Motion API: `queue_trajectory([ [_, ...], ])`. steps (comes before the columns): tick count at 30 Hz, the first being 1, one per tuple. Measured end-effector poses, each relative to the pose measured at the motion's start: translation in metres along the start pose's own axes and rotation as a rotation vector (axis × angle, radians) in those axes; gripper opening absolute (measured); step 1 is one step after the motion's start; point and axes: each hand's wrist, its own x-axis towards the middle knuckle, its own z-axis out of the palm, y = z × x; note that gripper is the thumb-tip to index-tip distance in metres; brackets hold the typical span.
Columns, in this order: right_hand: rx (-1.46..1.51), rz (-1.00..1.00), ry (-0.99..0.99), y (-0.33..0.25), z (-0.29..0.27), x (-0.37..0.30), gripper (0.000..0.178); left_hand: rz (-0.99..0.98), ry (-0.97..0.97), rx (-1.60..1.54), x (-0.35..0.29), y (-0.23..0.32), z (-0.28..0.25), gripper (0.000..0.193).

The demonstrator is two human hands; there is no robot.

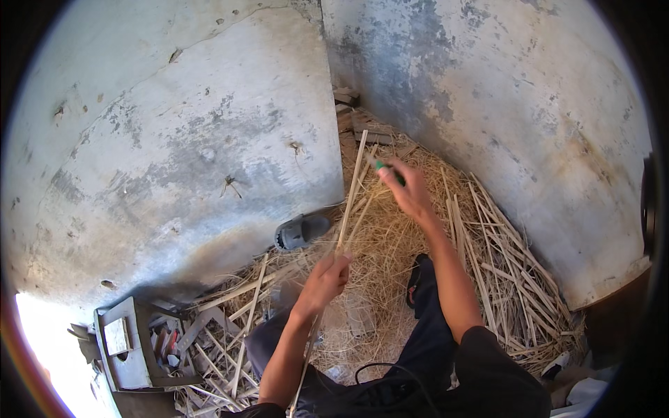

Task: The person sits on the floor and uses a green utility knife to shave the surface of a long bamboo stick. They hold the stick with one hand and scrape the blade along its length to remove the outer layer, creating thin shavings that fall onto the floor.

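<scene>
My left hand [324,284] is closed around a long, thin pale wooden strip [352,188]. Its upper part slants up and away past the fist, and a thin length runs down along my left forearm. Farther out and to the right, my right hand [410,189] grips a small green-handled tool [380,166]. The tool points toward the upper part of the strip; its working end is blurred, so I cannot tell its exact shape or whether it touches the wood.
Straw-like shavings [390,237] cover the floor between my legs. Split sticks [512,265] lie along the right wall. A grey clog [302,231] rests by the left wall [209,139]. At lower left stands a worn wooden frame [132,348] beside scraps.
</scene>
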Motion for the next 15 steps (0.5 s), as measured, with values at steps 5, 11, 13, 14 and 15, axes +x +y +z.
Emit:
queue_trajectory([
  [5, -0.086, -0.188, -0.186, -0.029, 0.009, -0.026, 0.051, -0.022, -0.04, -0.135, 0.001, -0.001, -0.001, 0.034],
  [11, -0.107, -0.324, -0.27, -0.044, 0.017, -0.04, 0.045, 0.021, -0.038, -0.146, 0.009, -0.001, -0.01, 0.036],
  [13, -0.078, -0.352, -0.282, -0.042, 0.019, -0.047, 0.042, 0.012, -0.02, -0.161, 0.008, 0.003, -0.008, 0.036],
  [14, -0.073, -0.356, -0.292, -0.041, 0.02, -0.05, 0.042, 0.008, -0.01, -0.169, 0.008, 0.005, -0.007, 0.036],
  [15, -0.068, -0.36, -0.301, -0.042, 0.021, -0.053, 0.041, -0.006, -0.024, -0.181, 0.009, 0.005, -0.007, 0.032],
])
